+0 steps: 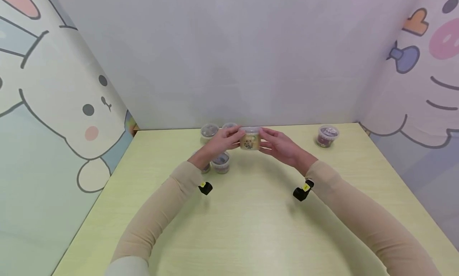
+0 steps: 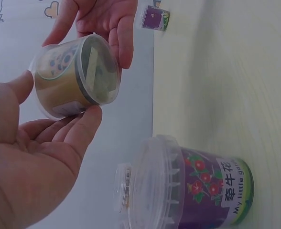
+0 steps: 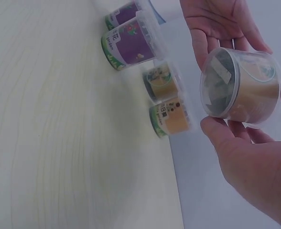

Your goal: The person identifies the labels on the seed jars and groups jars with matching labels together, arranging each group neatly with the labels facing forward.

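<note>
Both hands hold one small clear plastic tub (image 1: 250, 139) with a tan label and a clear lid, lifted a little above the yellow-green table (image 1: 251, 228). My left hand (image 1: 225, 139) grips its left side, with thumb and fingers against the tub (image 2: 76, 76) in the left wrist view. My right hand (image 1: 277, 145) grips the opposite side. In the right wrist view the tub (image 3: 241, 88) lies on its side, base toward the camera, between the right hand's (image 3: 255, 167) thumb and fingers.
Several similar tubs stand near the back left: two by the wall (image 1: 209, 130) (image 1: 229, 126) and two purple-labelled ones under my left wrist (image 1: 221, 162) (image 2: 193, 186). A lone purple tub (image 1: 327, 136) stands at the back right. Cartoon-printed walls enclose three sides.
</note>
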Demonstrator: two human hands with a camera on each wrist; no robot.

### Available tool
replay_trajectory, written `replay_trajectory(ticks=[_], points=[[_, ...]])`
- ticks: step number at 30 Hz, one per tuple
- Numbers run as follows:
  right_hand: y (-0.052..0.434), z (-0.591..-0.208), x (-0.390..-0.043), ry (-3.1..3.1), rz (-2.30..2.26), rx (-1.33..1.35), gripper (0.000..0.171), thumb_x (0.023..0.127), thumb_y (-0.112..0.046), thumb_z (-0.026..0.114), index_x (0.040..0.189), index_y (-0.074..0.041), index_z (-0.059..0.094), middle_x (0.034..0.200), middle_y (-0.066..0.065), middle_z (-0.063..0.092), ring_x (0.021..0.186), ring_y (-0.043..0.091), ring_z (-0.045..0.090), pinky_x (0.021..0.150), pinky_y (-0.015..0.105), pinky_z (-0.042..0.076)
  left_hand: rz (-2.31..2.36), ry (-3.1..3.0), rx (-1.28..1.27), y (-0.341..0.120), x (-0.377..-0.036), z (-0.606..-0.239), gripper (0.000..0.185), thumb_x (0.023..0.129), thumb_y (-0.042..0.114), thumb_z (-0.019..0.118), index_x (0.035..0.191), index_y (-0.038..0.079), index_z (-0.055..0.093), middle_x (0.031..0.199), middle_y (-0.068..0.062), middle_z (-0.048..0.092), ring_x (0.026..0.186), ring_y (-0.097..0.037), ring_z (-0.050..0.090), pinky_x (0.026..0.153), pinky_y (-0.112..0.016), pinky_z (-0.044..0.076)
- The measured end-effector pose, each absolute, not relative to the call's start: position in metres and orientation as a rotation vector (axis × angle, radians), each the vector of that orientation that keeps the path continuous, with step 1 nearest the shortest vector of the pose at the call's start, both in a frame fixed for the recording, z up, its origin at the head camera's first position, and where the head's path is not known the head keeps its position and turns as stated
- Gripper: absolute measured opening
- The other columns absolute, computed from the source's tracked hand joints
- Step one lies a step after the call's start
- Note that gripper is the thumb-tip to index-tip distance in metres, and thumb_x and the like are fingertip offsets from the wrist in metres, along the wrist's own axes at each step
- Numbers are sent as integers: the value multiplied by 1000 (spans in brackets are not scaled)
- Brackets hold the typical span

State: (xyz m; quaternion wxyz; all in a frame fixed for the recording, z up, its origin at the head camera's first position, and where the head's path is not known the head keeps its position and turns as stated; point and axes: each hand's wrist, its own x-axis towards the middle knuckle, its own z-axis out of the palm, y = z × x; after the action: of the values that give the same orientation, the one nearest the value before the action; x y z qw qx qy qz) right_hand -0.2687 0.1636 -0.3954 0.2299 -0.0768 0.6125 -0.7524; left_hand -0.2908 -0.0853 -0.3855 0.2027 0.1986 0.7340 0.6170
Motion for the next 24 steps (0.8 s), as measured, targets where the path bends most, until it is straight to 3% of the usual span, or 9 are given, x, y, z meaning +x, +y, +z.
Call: replay_trajectory(ticks=[13, 24], points=[[164, -388, -271, 1694, -2059, -211, 67, 107, -36, 52, 159, -4, 24, 154, 17, 34, 141, 37, 39, 116, 48, 32, 1709, 2061, 555, -88, -293, -378, 71, 102, 43, 61, 156, 5, 36, 148, -11, 51, 133, -24, 54, 105, -38, 47], [158, -365, -288, 1744, -2083, -248, 60, 110, -37, 42, 158, -5, 25, 151, 13, 36, 141, 31, 37, 119, 47, 26, 1636, 2142, 621, -79, -311, -350, 69, 103, 37, 60, 156, 1, 34, 141, -14, 51, 126, -27, 57, 102, -39, 49]])
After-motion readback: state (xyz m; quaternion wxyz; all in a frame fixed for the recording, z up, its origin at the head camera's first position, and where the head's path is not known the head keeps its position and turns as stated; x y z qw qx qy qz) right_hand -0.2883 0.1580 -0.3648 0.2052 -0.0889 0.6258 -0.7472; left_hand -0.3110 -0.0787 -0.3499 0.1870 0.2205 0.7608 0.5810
